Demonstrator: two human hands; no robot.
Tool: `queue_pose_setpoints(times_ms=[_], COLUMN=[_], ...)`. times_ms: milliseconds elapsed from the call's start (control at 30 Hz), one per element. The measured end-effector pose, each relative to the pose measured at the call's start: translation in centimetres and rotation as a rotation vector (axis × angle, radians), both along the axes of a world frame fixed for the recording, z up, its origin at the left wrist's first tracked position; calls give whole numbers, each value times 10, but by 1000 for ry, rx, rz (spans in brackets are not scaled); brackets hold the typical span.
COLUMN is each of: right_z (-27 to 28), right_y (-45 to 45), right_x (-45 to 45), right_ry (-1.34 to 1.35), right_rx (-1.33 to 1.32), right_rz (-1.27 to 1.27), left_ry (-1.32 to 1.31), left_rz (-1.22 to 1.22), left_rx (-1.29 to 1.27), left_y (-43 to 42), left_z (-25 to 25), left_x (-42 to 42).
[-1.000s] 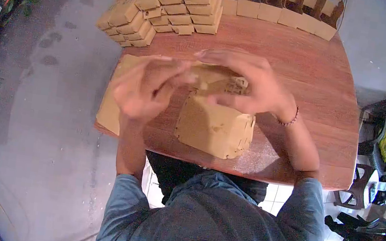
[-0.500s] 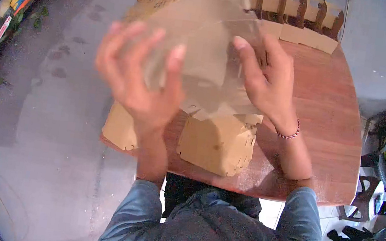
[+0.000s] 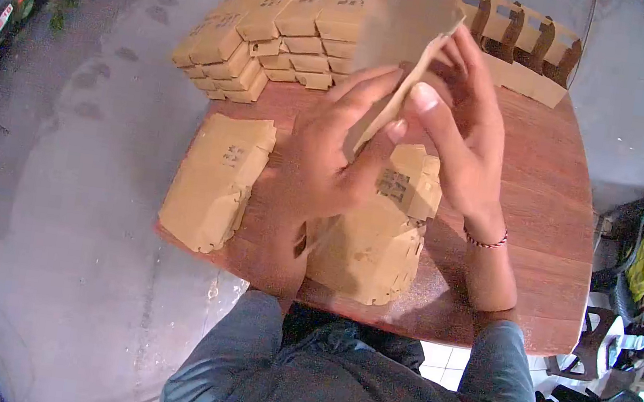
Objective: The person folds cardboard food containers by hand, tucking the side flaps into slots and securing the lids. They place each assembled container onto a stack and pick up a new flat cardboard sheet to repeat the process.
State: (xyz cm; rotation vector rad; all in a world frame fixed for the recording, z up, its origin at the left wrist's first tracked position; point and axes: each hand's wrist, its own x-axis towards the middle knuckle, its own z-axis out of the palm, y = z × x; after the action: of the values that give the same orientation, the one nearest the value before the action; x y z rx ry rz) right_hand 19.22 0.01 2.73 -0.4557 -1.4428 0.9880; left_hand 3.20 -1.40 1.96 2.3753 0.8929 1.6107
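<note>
A brown cardboard box blank is held up over the table, tilted so that one long edge faces me. My left hand grips its lower left part, thumb on the near side. At its right edge, my right hand is closed on it, thumb in front and fingers behind. Below my hands lies a stack of flat printed box blanks, partly covered by my left hand. Left of that arm sits another stack of blanks with small dark print.
Several folded boxes are piled at the table's back left. A row of open boxes curves along the back right edge. The brown wooden table has a rounded right side, with a chair beyond it.
The blank has turned from facing me broadly to nearly edge-on. My left hand has moved right and closed on it, uncovering the piled boxes and the left stack.
</note>
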Motion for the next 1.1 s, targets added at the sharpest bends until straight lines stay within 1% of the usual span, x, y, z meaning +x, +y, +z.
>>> queue_pose_setpoints(times_ms=[33,67,100,133,167,233,300,333,400,433,500,533,600,667,733,900,967,1033,1100], right_z=[0,-3,-5,-5,-6,-6,-4,-5,-6,-5,-3,-2,-1,-1,2,4,5,6,7], right_y=[4,9,12,15,16,15,12,11,11,11,11,12,16,17,17,14,11,10,9], right_x=[-1,-2,0,3,5,4,11,11,9,10,15,16,17,18,21,20,18,18,19], right_ry=[3,43,41,12,-17,26,-217,-221,-330,-331,-501,-496,-514,-514,-523,-566,-556,-553,-538], right_rx=[46,85,78,137,196,233,254,253,508,511,756,761,906,937,966,1031,1025,1019,1006], right_rz=[-62,-92,-92,-120,-150,-198,-274,-274,-431,-427,-501,-494,-615,-617,-620,-615,-605,-589,-539], left_ry=[-97,-97,-138,-179,-180,-266,-291,-312,-314,-314,-305,-291,-278,-271,-245,-221,-215,-127,-120], left_rz=[-89,-86,-124,-167,-173,-255,-248,-239,-221,-200,-188,-180,-161,-148,-109,-159,-164,-209,-184], left_rx=[-192,-196,-303,-404,-406,-594,-617,-634,-593,-547,-527,-511,-469,-434,-459,-420,-422,-361,-378], left_y=[-4,-7,-10,-11,-9,-6,-5,-5,-5,-5,-7,-8,-5,-4,-7,-3,0,5,0], left_z=[2,4,5,5,4,-1,1,2,1,1,4,6,5,7,10,7,4,2,5], left_x=[-1,-3,-5,-6,-8,-11,-11,-10,-10,-10,-12,-14,-16,-13,-10,-14,-16,-21,-19])
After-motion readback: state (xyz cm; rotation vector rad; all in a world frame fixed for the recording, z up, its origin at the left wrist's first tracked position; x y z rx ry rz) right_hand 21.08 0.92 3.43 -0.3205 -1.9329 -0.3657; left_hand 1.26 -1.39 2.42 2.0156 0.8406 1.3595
